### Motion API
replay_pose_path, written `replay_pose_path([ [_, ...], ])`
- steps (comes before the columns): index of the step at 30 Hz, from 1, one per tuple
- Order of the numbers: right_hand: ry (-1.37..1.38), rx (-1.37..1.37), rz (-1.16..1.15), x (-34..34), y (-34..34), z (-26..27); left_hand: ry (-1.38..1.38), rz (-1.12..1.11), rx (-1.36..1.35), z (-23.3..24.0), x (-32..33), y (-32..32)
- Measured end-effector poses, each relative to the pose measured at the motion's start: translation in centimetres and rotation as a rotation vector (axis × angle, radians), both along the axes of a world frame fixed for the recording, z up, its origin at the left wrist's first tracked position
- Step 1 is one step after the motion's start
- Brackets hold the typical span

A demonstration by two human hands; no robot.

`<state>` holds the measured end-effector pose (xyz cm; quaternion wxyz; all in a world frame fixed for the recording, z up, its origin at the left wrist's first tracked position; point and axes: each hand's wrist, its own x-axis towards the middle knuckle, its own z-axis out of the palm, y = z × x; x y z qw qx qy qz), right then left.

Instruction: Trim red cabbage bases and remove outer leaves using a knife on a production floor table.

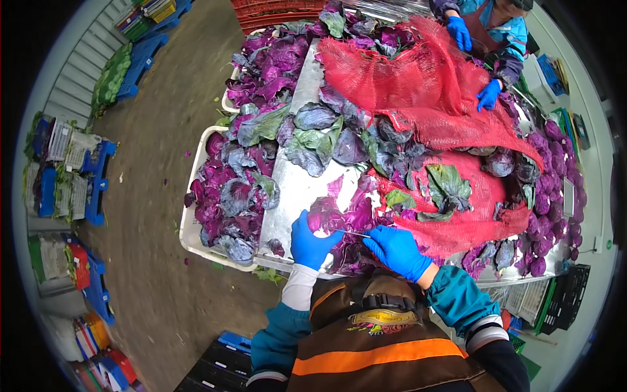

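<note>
In my blue-gloved left hand (313,245) is a red cabbage head (324,214), held low over the metal table (289,215). My right hand (397,250), gloved the same way, grips a thin-bladed knife (353,233) whose tip lies against the base of that cabbage. Loose purple leaves (361,208) lie just beyond and beneath both hands. To the right of them spreads a red mesh sack (455,232), with a green outer leaf (446,183) on top and dark unpeeled cabbages (499,161) at its mouth.
A white crate (193,220) heaped with leaves stands against the table's left edge, another (229,95) behind it. Peeled cabbages (553,186) are piled at the right end. Across the table, a co-worker's blue-gloved hand (489,95) rests by the sack. Black crates (220,365) stand at lower left.
</note>
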<state>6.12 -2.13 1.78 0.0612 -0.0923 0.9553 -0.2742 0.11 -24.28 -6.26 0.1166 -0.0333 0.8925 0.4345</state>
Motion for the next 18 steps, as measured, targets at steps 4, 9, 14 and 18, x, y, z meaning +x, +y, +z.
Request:
replay_pose_path([
  [4, 0.069, 0.114, 0.035, -1.0, -0.3, 0.2, -0.021, -0.014, -0.022, 0.0, 0.0, 0.0],
  [9, 0.124, 0.271, 0.104, -1.6, -0.6, 0.6, -0.035, -0.014, -0.050, 0.1, -0.3, 0.3],
  [14, 0.159, 0.369, 0.062, -1.8, -0.8, 0.0, -0.056, -0.003, -0.128, 1.0, -0.8, 0.8],
  [18, 0.170, 0.320, 0.028, -1.5, -0.4, -1.0, -0.115, -0.022, -0.153, 1.6, -1.5, 1.1],
])
